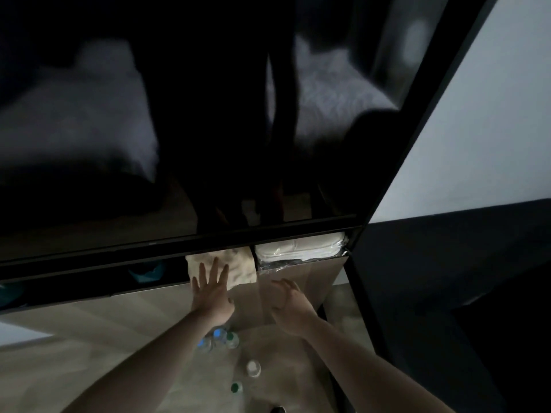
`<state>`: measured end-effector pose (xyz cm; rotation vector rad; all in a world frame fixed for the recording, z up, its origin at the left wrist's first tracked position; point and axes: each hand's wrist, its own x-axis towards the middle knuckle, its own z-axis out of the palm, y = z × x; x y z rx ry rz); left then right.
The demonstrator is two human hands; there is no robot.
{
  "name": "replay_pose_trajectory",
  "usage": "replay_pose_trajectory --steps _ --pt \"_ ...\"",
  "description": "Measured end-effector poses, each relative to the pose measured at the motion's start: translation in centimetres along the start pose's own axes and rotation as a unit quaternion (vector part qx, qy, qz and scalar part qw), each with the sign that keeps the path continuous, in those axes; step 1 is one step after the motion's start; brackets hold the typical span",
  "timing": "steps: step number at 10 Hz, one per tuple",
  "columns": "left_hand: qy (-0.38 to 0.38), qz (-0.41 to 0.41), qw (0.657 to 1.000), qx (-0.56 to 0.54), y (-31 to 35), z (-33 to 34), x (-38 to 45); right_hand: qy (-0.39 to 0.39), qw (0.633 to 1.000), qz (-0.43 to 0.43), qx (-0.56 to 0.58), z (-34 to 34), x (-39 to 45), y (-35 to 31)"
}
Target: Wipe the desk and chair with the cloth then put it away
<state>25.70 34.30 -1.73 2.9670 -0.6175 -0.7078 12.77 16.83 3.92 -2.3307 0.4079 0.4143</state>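
pressing cloth (238,265) into shelf slot (167,271) — left hand (211,293) flat on it.

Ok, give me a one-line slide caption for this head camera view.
Left hand presses flat on the cloth at a dark shelf slot beside wrapped linens; right hand hovers, holding nothing.

Two bare forearms are seen, with no sleeve reaching the wrists. Nothing is worn on the left hand (213,296) or the right hand (287,305): no glove, ring, watch or band can be made out in the dim light.
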Motion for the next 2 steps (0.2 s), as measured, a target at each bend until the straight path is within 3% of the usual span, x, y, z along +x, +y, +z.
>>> replay_pose_trajectory --steps 2 --pt "0.001 0.107 0.994 0.009 3.5 -1.1 -3.8 0.027 0.999 0.019 -0.016 -1.1 -6.3 3.0"
